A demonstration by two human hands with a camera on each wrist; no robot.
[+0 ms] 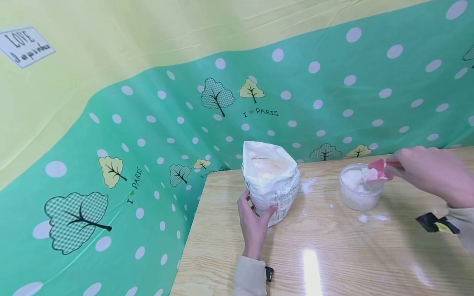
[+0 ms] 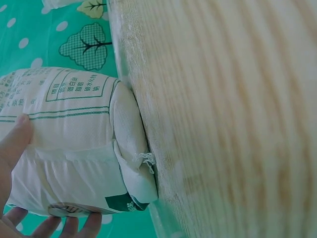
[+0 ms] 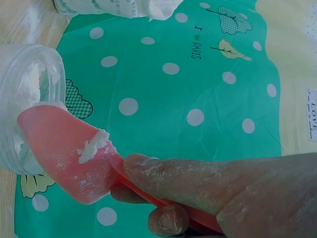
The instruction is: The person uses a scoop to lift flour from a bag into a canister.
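A white bag of flour-like powder (image 1: 275,195) stands upright with its top open. My left hand (image 1: 253,222) grips it low down, thumb on one side and fingers on the other; green print shows on the bag (image 2: 69,109) in the left wrist view. Over to the right, my right hand (image 1: 433,172) holds a pink scoop (image 1: 389,169) by its handle. The scoop's bowl, with white powder in it, is tilted over the mouth of a clear round tub (image 1: 358,202). White powder (image 1: 352,179) lies inside the tub. More powder clings to the scoop (image 3: 64,153) in the right wrist view.
Bag and tub stand on a wooden table (image 1: 314,242), toward its back edge. Small spills of white powder (image 1: 363,218) dot the wood by the tub. A green and yellow patterned cloth (image 1: 237,135) hangs behind and to the left.
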